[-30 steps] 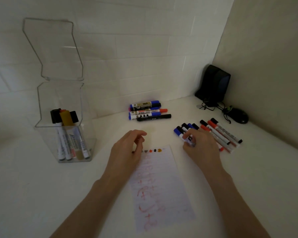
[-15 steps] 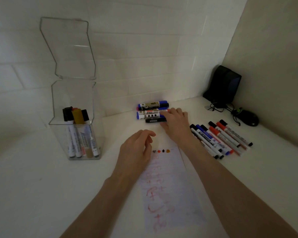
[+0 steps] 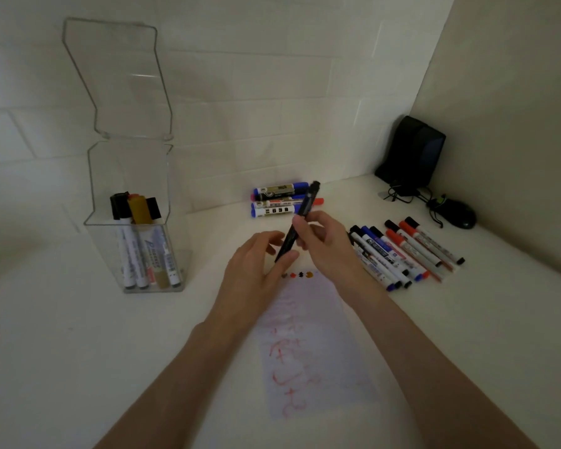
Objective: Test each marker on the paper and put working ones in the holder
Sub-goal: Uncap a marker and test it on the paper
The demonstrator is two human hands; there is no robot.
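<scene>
The right hand holds a slim black marker above the far end of the white sheet of paper, fingers and thumb curled round the middle of its barrel, so that the marker slants with its upper end pointing far and right. The left hand sits just beside it, thumb and loosely bent fingers on either side of the marker's lower end; whether they actually pinch it cannot be told. The paper lies flat on the white table and bears red scribbles and a row of small coloured dots at its far edge. At the left stands the clear plastic holder, lid tipped up, with several upright markers inside. A small pile of thick markers lies by the far wall, and a row of slim markers lies to the right of the hands. In the far right corner are a black box-shaped device and a black mouse.
</scene>
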